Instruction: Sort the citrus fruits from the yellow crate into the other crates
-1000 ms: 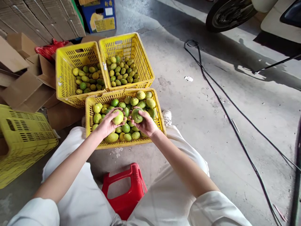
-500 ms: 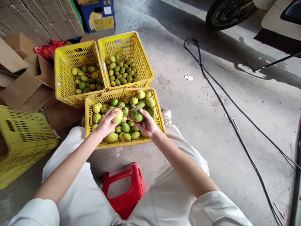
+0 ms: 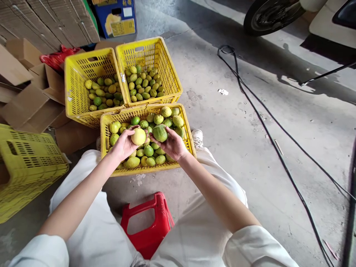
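Observation:
My left hand (image 3: 122,145) is closed around a pale yellow lemon (image 3: 138,137), thumb and fingers at its sides. A darker green lemon (image 3: 160,133) rests in the curled fingers of my right hand (image 3: 174,145), which is palm up. The two fruits are held side by side, slightly apart, above the front yellow crate (image 3: 190,142). Below them, that crate holds many green and yellow lemons (image 3: 148,150), some hidden by my hands.
Behind stand two more yellow crates with lemons, one at left (image 3: 72,87) and one at right (image 3: 167,55). Another yellow crate (image 3: 30,163) and cardboard boxes (image 3: 30,105) lie left. A red stool (image 3: 158,222) is between my legs. Black cables (image 3: 267,128) cross the floor at right.
Both lemons have turned in my fingers. The left one now shows a paler yellow side; the right one has moved slightly left and shows a rounder green side.

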The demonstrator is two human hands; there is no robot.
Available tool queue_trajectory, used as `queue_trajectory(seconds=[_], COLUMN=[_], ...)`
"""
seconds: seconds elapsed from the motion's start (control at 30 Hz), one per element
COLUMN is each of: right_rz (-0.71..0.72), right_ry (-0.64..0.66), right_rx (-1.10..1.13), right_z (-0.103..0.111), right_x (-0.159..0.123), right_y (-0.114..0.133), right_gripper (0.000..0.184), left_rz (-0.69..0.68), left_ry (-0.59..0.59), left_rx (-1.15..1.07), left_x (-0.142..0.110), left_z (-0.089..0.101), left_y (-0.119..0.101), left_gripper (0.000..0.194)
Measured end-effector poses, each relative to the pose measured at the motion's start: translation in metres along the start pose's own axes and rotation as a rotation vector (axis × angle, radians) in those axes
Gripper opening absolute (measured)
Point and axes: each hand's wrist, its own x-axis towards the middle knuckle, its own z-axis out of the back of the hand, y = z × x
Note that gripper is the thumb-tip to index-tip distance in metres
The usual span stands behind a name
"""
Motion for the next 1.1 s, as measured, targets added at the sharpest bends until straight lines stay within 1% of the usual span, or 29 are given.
queue_trajectory(seconds=[0.1,0.17,0.23,0.37,0.47,0.53,0.63,0.73,0.83,0.93,1.0,1.1], right_rz=[0.008,0.001,0.003,-0.027,-0.071,-0.087,-0.092,-0.075,-0.069,-0.097,-0.108,-0.138], right_ry=[0.004,0.016,0.002,-0.051,-0.068,-0.056,-0.014,0.017,0.032,0.036,0.012,-0.036], right_rx=[-0.075,-0.126,-0.155,-0.2,-0.189,-0.122,-0.042,-0.074,-0.147,-0.194,-0.201,-0.134], right_z=[-0.001,0.0,0.001,0.002,0.001,0.0,-0.002,-0.003,-0.002,0.001,0.003,0.004], right_x=[-0.001,-0.001,-0.001,0.001,0.001,0.0,0.0,-0.002,-0.003,-0.003,-0.002,-0.001], right_y=[-0.002,-0.004,-0.006,-0.008,-0.005,-0.002,0.003,0.003,-0.001,-0.004,-0.005,-0.003], right_gripper=[0.026,0.025,0.025,0.023,0.018,0.018,0.022,0.022,0.017,0.014,0.014,0.014], left_rz=[-0.031,-0.046,-0.034,0.048,0.069,0.053,0.029,0.032,0.043,0.048,0.05,0.03], left_ry=[0.057,0.074,0.053,-0.016,-0.012,-0.03,-0.093,-0.13,-0.161,-0.129,-0.108,-0.104], left_rx=[0.076,0.115,0.126,0.116,0.103,0.076,0.048,0.06,0.074,0.059,0.06,0.109], left_x=[0.001,0.003,0.004,0.006,0.007,0.007,0.007,0.008,0.008,0.007,0.008,0.009], left_z=[0.002,0.004,0.004,0.004,0.003,0.004,0.004,0.004,0.003,0.0,0.0,0.003], left_y=[0.002,0.005,0.007,0.01,0.009,0.007,0.004,0.003,0.005,0.007,0.008,0.009], left_gripper=[0.021,0.022,0.02,0.012,0.014,0.012,0.01,0.01,0.013,0.015,0.014,0.011])
